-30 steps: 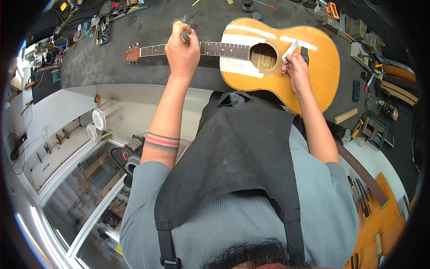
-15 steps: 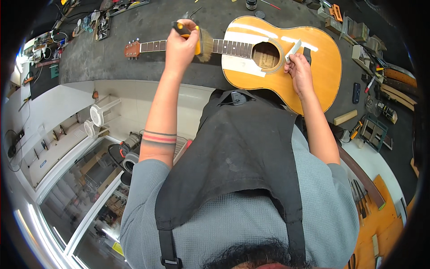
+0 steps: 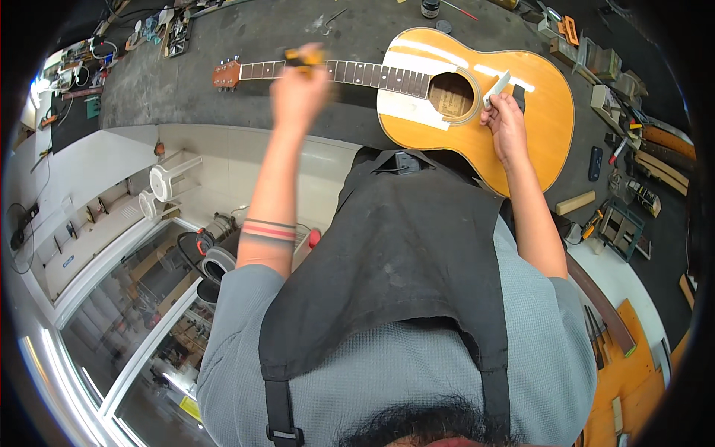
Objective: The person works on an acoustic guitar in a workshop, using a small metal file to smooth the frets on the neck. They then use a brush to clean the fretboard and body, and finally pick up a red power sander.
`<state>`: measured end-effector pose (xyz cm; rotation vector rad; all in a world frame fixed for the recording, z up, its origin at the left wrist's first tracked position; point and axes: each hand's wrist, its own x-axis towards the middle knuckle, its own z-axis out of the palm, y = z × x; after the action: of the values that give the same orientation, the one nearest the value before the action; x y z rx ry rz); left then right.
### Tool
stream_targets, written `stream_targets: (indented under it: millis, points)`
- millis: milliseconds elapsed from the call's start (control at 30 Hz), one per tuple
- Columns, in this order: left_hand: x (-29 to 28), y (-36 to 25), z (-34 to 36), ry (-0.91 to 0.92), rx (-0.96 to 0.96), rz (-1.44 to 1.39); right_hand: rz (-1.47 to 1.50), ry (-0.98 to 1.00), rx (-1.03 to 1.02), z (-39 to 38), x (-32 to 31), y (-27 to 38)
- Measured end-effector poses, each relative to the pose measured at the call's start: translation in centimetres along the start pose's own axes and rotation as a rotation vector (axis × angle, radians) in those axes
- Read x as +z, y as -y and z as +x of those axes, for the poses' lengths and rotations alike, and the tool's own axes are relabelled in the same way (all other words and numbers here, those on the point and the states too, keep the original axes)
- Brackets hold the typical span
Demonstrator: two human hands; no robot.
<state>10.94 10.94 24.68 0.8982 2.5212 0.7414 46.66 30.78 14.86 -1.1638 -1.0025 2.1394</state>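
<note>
An acoustic guitar [image 3: 547, 112] lies face up on the dark bench, its headstock [image 3: 226, 74] to the left. White covering [image 3: 406, 108] lies on the top beside both sides of the fretboard [image 3: 395, 80]. My left hand [image 3: 299, 97], smeared by motion, is closed round the black and yellow handle of a brush [image 3: 304, 57] over the neck; its bristles do not show now. Right of the sound hole [image 3: 451, 95], my right hand [image 3: 506, 123] pinches a flat whitish strip-like tool [image 3: 497, 87], tilted upward over the guitar top.
A small dark jar [image 3: 430, 8] stands beyond the guitar, with a round lid [image 3: 444, 27] nearby. Tools and boxes [image 3: 607, 63] crowd the right side of the bench. A wooden block [image 3: 576, 203] lies near my right forearm. More tools [image 3: 177, 36] lie at the far left.
My left hand has swung slightly with the brush, whose bristles showed before and are now lost from sight. The guitar and my right hand appear shifted a little right in view.
</note>
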Motion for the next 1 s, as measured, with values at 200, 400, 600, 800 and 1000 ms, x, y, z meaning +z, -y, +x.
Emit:
stream_targets:
  millis: [200,400,600,800,1000]
  points:
    - [9.2,-7.3,-4.2,0.473,0.185,-0.546,0.008,0.029,0.009,0.2,0.2,-0.3]
    - [2.3,1.6,0.5,0.037,0.059,-0.315,0.028,0.018,0.002,0.4,0.0,-0.5]
    - [-6.9,11.6,3.8,-0.417,0.074,0.223,0.008,0.026,0.002,0.6,0.0,-0.1]
    - [1.0,3.5,-2.2,0.096,0.447,0.244,-0.014,0.018,0.022,0.3,-0.1,-0.3]
    - [8.0,0.2,-5.6,0.416,0.427,0.476,-0.011,0.016,0.040,0.3,-0.3,0.1]
